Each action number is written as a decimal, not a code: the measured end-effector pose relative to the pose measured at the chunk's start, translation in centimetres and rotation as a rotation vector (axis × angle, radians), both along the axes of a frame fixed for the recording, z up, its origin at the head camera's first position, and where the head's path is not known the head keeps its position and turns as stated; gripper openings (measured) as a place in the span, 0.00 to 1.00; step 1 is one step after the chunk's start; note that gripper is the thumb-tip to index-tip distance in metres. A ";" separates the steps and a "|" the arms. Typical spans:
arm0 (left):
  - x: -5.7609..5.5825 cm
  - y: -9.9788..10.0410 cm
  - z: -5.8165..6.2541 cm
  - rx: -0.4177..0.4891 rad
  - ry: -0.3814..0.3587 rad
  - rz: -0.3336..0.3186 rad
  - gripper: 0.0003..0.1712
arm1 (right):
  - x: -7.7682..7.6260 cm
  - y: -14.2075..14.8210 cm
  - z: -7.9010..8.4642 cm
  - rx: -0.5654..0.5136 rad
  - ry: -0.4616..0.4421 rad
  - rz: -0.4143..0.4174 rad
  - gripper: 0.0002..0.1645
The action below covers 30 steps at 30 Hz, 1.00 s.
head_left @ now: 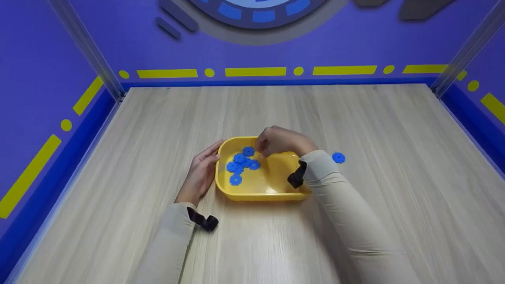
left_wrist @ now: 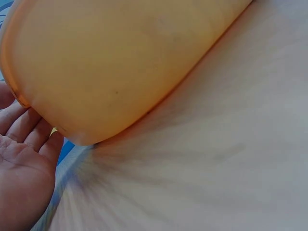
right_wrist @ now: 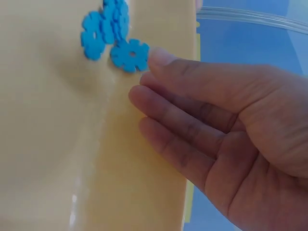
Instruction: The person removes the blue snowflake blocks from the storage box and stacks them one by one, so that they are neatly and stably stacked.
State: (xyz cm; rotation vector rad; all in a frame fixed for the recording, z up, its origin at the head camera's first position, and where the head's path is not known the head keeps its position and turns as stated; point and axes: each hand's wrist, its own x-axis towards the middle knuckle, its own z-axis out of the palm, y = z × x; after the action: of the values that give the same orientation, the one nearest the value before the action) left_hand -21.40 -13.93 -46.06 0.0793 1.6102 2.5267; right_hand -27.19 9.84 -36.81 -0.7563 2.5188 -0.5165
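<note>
A yellow plastic tray (head_left: 272,197) sits mid-table with several blue notched discs (head_left: 240,159) heaped toward its left side. At the tray's left end, my left hand (head_left: 201,173) holds the wall, thumb at the rim and fingers along the outside. The left wrist view shows that hand (left_wrist: 24,163) against the tray's outer side (left_wrist: 120,72). My right hand (head_left: 280,140) reaches in over the far rim, fingers loosely bent. In the right wrist view its thumb tip overlaps the edge of one blue disc (right_wrist: 130,55), and a gap shows between thumb and lower fingers.
A single blue disc (head_left: 338,157) lies on the wood-grain table (head_left: 394,165), right of the tray and close to my right forearm. Purple panels (head_left: 252,59) with yellow markings wall in the table at the back and both sides.
</note>
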 end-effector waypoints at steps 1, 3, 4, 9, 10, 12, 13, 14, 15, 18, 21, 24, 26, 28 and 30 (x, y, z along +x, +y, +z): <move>0.0 0.0 0.0 -0.001 0.002 0.000 0.30 | 0.0 -0.3 -0.2 0.006 -0.004 0.007 0.14; 0.0 0.0 -0.1 -0.002 -0.001 0.002 0.30 | 0.0 -0.8 -0.6 0.010 -0.018 0.014 0.13; 0.0 0.0 -0.1 -0.004 -0.004 0.005 0.30 | 0.1 -1.0 -0.7 0.013 -0.021 0.021 0.13; 0.0 -0.1 -0.1 0.000 -0.016 0.010 0.31 | 0.5 -2.1 -1.6 0.056 -0.015 0.031 0.15; 0.0 -0.1 -0.1 0.002 -0.017 0.011 0.31 | 0.5 -2.3 -1.7 0.067 -0.012 0.028 0.16; -0.1 -0.1 -0.2 0.005 -0.017 0.009 0.30 | 0.8 -2.7 -1.9 0.081 -0.014 0.016 0.17; -0.1 0.0 -0.2 0.004 -0.019 0.011 0.30 | 0.9 -2.8 -2.0 0.089 -0.016 0.009 0.17; -0.1 0.0 -0.2 0.003 -0.020 0.012 0.30 | 1.0 -2.9 -2.0 0.095 -0.013 0.007 0.18; -0.1 0.0 -0.2 0.001 -0.019 0.012 0.30 | 1.1 -3.0 -2.0 0.102 -0.008 0.007 0.18; -0.1 0.0 -0.2 0.000 -0.017 0.014 0.30 | 1.4 -3.3 -2.1 0.122 0.012 0.011 0.18; -0.2 0.1 -0.2 0.000 -0.019 0.017 0.30 | 1.7 -3.6 -2.2 0.128 0.041 0.033 0.17; -0.2 0.1 -0.2 0.004 -0.023 0.017 0.30 | 1.8 -3.7 -2.3 0.127 0.071 0.059 0.15; -0.2 0.1 -0.2 0.001 -0.022 0.014 0.30 | 1.8 -3.8 -2.4 0.124 0.083 0.073 0.14; -0.2 0.1 -0.1 0.005 -0.023 0.014 0.30 | 1.7 -3.8 -2.5 0.117 0.088 0.080 0.14; -0.2 0.1 -0.2 0.005 -0.022 0.014 0.30 | 1.7 -3.9 -2.6 0.108 0.088 0.086 0.14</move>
State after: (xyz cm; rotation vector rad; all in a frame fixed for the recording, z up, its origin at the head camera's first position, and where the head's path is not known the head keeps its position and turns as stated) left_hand -21.60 -13.88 -46.22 0.0410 1.6025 2.5330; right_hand -25.52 5.96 -39.44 -0.8584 2.5583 -0.3212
